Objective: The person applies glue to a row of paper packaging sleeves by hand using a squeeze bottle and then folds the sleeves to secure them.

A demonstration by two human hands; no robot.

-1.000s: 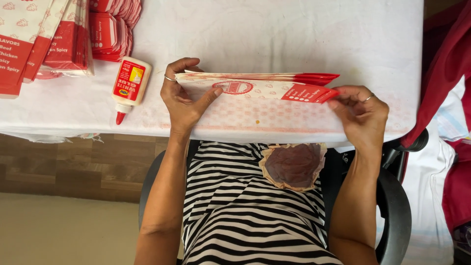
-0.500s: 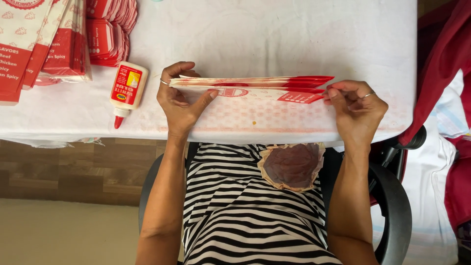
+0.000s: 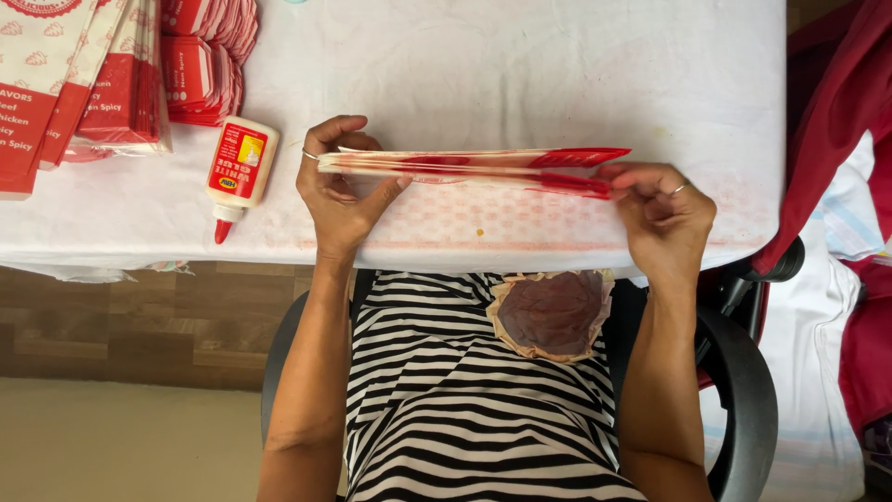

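Observation:
I hold a flattened red and white paper bag [image 3: 474, 167] edge-on, just above the white table [image 3: 520, 74]. My left hand [image 3: 339, 191] grips its left end, a ring on one finger. My right hand [image 3: 662, 216] pinches the red right end between thumb and fingers. The bag's folded layers run level between the two hands. A pale patterned sheet [image 3: 483, 228] lies on the table beneath it.
A white glue bottle [image 3: 237, 172] with a red label and red tip lies left of my left hand. Stacks of red and white paper bags [image 3: 84, 84] and red paper pieces [image 3: 204, 56] sit at the far left. Red cloth [image 3: 836, 102] hangs at right.
The bag lay flat with its printed face up; both hands have tipped it up on edge, and its flap has closed into the folded layers.

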